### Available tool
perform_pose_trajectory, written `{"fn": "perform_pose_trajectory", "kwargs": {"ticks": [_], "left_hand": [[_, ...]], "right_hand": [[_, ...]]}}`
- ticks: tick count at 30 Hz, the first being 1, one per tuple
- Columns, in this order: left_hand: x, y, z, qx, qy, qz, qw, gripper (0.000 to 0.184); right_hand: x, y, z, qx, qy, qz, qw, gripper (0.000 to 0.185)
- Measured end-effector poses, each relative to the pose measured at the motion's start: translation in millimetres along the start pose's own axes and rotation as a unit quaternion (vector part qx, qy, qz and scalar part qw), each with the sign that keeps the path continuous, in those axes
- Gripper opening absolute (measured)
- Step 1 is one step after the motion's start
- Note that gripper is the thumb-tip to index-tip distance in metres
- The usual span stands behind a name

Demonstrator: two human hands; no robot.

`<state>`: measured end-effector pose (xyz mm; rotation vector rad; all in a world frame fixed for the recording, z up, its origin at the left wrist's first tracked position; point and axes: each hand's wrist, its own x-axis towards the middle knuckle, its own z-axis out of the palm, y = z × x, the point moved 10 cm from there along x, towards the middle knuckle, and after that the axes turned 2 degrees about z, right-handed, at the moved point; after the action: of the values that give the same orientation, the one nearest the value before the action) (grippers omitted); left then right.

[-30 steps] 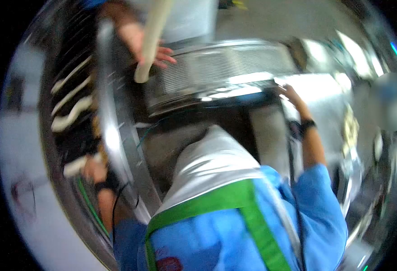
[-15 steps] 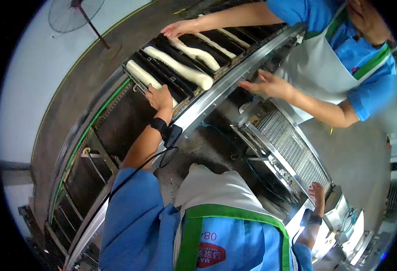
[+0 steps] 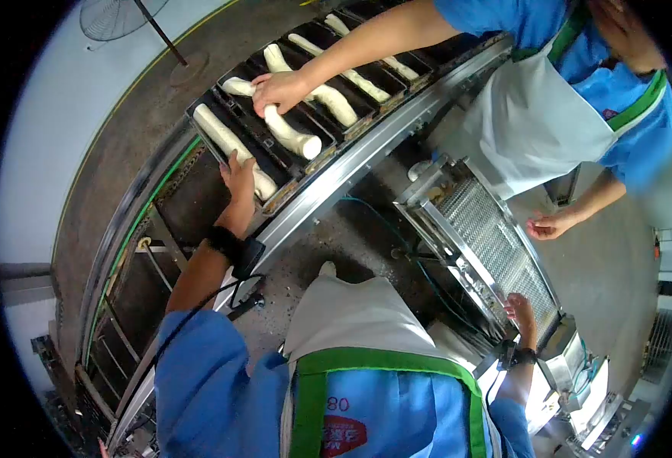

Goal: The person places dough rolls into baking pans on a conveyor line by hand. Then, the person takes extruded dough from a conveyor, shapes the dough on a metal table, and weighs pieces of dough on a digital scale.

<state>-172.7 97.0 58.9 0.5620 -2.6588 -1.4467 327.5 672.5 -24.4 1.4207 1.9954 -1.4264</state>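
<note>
My left hand rests on the lower part of a pale dough roll lying in the nearest black tray, its fingers spread over the roll. My right hand is over the near edge of the metal mesh conveyor, fingers apart and holding nothing. In the neighbouring tray slot, a co-worker's hand presses on a curved dough roll. Further dough rolls lie in the black trays beyond.
The trays sit on a curved conveyor with a metal rail. A co-worker in a pale apron stands at the upper right, the other hand above the mesh conveyor. A fan stands near the wall.
The trays have shifted slightly left and down in view. My left hand has moved left with its roll. The co-worker's one hand has come down on the second roll; the other has moved right.
</note>
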Motion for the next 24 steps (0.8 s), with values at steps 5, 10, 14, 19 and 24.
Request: {"fn": "perform_pose_trajectory", "kwargs": {"ticks": [5, 10, 14, 19, 24], "left_hand": [[8, -24, -22, -0.002, 0.009, 0.059, 0.998, 0.054], [3, 5, -54, 0.074, 0.036, 0.111, 0.99, 0.05], [-14, 74, -3, 0.229, -0.132, 0.389, 0.882, 0.036], [-22, 123, 93, 0.355, -0.286, 0.424, 0.783, 0.034], [49, 85, 138, 0.415, -0.313, 0.471, 0.713, 0.047]], "right_hand": [[14, 0, 7, -0.022, -0.001, 0.007, 1.0, 0.025], [17, -7, 4, -0.012, -0.002, 0.026, 1.0, 0.025], [11, -15, -2, -0.017, 0.014, -0.019, 1.0, 0.025], [18, -4, -19, 0.002, 0.056, -0.033, 0.998, 0.025], [35, -13, -21, 0.038, 0.031, -0.081, 0.995, 0.021]]}}
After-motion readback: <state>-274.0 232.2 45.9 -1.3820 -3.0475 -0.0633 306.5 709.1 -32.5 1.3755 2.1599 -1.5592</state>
